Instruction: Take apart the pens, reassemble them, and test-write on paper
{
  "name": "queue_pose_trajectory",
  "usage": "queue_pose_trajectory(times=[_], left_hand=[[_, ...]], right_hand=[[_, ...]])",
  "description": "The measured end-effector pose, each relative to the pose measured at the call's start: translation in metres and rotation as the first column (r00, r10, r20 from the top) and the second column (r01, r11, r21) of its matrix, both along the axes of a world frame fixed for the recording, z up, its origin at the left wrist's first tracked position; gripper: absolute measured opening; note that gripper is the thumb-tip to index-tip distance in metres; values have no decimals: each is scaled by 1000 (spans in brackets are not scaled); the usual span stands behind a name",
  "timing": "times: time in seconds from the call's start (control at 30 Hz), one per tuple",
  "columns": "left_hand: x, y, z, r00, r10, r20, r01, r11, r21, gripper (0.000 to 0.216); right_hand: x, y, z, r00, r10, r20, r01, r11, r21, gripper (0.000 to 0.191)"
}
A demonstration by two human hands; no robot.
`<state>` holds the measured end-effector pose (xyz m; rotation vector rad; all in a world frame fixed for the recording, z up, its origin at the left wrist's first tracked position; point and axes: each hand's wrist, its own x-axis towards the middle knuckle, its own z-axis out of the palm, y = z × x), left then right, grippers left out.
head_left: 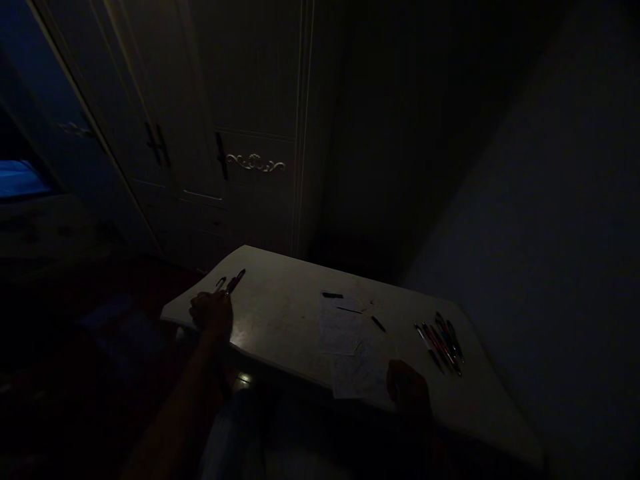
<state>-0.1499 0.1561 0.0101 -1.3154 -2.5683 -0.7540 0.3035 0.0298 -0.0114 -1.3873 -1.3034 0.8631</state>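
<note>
My left hand is at the left end of the white table, its fingers curled closed. Dark pens stick out beyond its knuckles and seem to be in its grip; the dim light hides their lower ends. Closed as well, my right hand rests by the near edge, right of the paper sheets. Whether it holds anything is hidden. Beyond it and to the right lies a row of several pens, some dark, some reddish. A short dark pen piece and a thin rod lie around the papers.
The table stands near a large wardrobe with dark handles and a carved ornament. A small dark piece lies above the papers. A pale wall is on the right. The room is very dark.
</note>
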Motion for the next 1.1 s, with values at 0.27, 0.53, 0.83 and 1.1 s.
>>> queue_pose_trajectory(times=[0.27, 0.53, 0.83, 1.1], left_hand=[[2, 6, 6, 992, -93, -90, 84, 991, -107, 30], [6, 3, 5, 965, -177, -192, 190, 980, 55, 24], [88, -32, 9, 900, -313, 302, 102, 826, 554, 35], [166, -51, -13, 682, -504, 530, 220, 833, 508, 31]], right_hand=[[12, 2, -3, 994, -76, -79, 73, 996, -49, 60], [21, -9, -1, 980, -151, -129, 145, 988, -55, 59], [4, 4, -7, 981, -51, -188, 46, 999, -27, 59], [-51, 20, 19, 979, 138, -152, -135, 990, 30, 48]])
